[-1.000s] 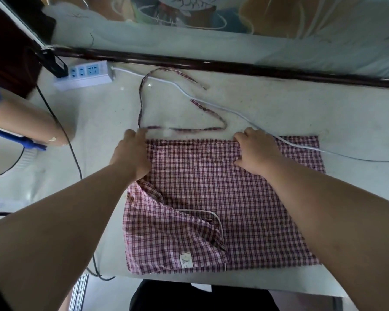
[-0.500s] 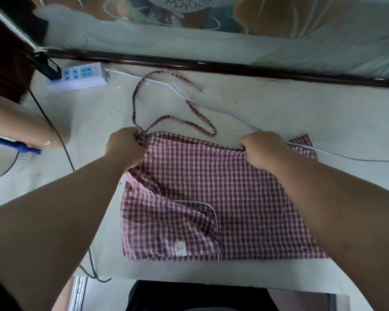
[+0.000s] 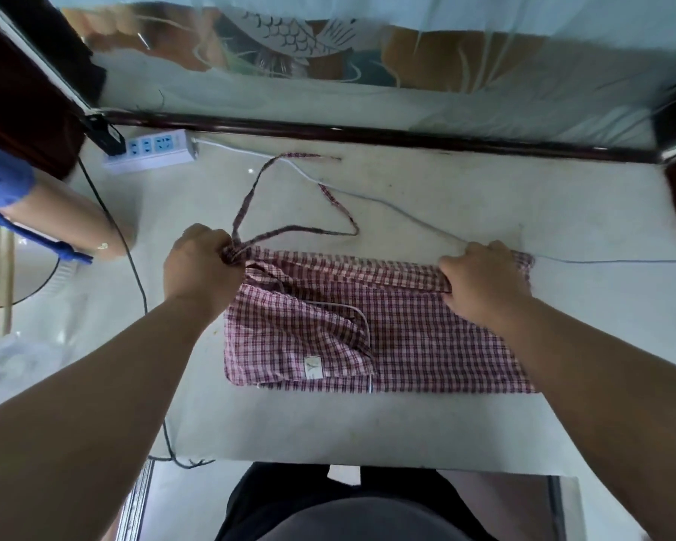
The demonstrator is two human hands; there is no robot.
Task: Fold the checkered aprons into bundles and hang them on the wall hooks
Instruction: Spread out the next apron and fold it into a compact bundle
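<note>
A red and white checkered apron (image 3: 387,333) lies on the pale table (image 3: 367,427) in front of me, with a pocket and a small white label on its near left part. Its far edge is folded towards me. My left hand (image 3: 200,263) grips the far left corner, bunched together with the base of the apron's strap (image 3: 289,230), which loops away over the table. My right hand (image 3: 481,283) grips the far edge near the right corner. No wall hooks are in view.
A white power strip (image 3: 151,150) lies at the back left, and its thin white cable (image 3: 406,210) runs right behind the apron. A black cable (image 3: 133,263) drops along the left. Another person's arm (image 3: 59,216) rests at the left. A dark rail (image 3: 367,132) borders the table's back.
Both hands went from lying flat on the apron's far edge to gripping it, and have pulled that edge towards me. The strap's loop has been drawn closer to my left hand.
</note>
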